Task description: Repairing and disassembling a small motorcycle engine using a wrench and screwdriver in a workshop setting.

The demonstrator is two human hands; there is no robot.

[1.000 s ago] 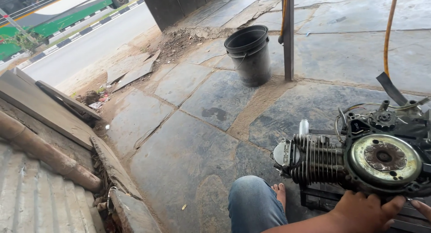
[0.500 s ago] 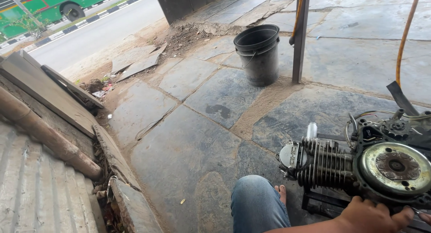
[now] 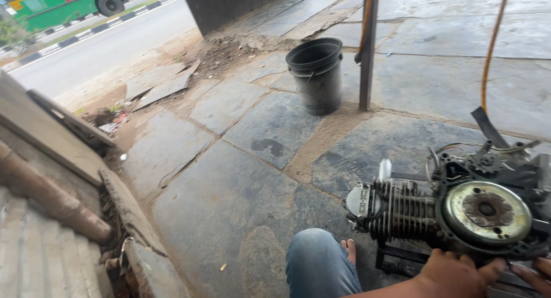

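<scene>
A small engine (image 3: 453, 217) with metal fins and a big round disc (image 3: 488, 211) is seen on the stone floor (image 3: 229, 189). The bottom edge of the engine is touched by the left hand (image 3: 456, 275). Only the fingertips of the right hand (image 3: 534, 275) are seen, at the corner, close under the disc. A knee in blue jeans (image 3: 318, 266) is bent just beside the engine, and bare toes (image 3: 350, 251) are seen next to it. A black bucket (image 3: 317, 74) is stood farther back, beside a thin pole (image 3: 367, 51). An orange hose (image 3: 492, 45) is hung down behind the engine. A road (image 3: 86, 57) and a green bus (image 3: 74, 2) are seen far off.
</scene>
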